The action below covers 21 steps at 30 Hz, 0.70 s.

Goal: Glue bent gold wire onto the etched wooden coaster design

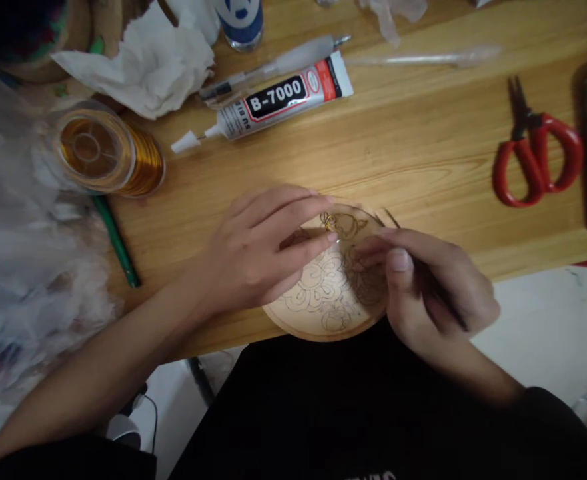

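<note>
A round wooden disc [323, 300] with a drawn line pattern lies at the near edge of the wooden table [423, 147]. My left hand [268, 250] rests flat on the disc's left half, its fingers stretched toward a small piece of gold wire [330, 222] near the disc's top. My right hand [423, 287] is closed in a pinch around a thin dark tool [446, 300], its tip over the right side of the disc.
A spool of gold wire [108, 152] sits at the left beside a green pencil [116, 240] and crumpled tissue [143, 63]. A B-7000 glue tube [273, 100] lies behind the disc. Red scissors [536, 150] lie at the right. Clear plastic covers the far left.
</note>
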Each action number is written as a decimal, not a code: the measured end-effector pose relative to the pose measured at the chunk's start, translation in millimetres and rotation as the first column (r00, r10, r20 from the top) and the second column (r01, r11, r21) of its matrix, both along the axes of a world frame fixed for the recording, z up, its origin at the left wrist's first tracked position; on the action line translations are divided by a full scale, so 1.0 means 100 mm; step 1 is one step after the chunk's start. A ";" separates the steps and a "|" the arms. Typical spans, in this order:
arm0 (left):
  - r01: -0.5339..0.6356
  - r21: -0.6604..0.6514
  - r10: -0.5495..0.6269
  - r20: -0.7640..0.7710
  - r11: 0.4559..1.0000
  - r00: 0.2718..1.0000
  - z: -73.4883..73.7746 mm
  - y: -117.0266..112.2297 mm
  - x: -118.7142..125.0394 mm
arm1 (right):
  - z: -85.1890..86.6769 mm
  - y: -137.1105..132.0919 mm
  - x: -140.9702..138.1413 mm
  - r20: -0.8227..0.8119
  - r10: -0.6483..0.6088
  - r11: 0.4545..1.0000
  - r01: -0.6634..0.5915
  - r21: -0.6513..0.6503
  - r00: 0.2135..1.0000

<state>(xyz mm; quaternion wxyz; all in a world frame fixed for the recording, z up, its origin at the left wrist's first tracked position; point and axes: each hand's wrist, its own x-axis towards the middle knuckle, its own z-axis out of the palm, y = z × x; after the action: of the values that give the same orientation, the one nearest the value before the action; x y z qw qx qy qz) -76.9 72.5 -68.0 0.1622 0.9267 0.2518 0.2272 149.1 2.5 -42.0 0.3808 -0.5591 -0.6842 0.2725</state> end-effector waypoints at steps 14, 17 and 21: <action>-0.010 0.034 0.011 -0.010 0.999 1.000 0.01 -0.03 -0.01 | 0.10 0.00 -0.04 0.284 0.020 0.997 -0.039 0.062 0.959; -0.025 0.061 0.025 0.010 0.998 1.000 0.03 -0.04 -0.01 | 0.11 0.00 -0.03 0.352 0.008 0.995 -0.044 0.093 0.936; -0.003 0.047 0.004 -0.020 0.999 1.000 0.08 -0.03 -0.01 | 0.10 -0.01 -0.01 0.398 0.029 0.994 -0.068 0.084 0.917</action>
<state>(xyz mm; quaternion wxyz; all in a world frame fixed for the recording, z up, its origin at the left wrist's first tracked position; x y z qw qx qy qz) -78.2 69.2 -60.2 0.1376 0.9319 0.2497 0.2241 147.8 1.8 -31.8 0.2541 -0.5665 -0.7730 0.1301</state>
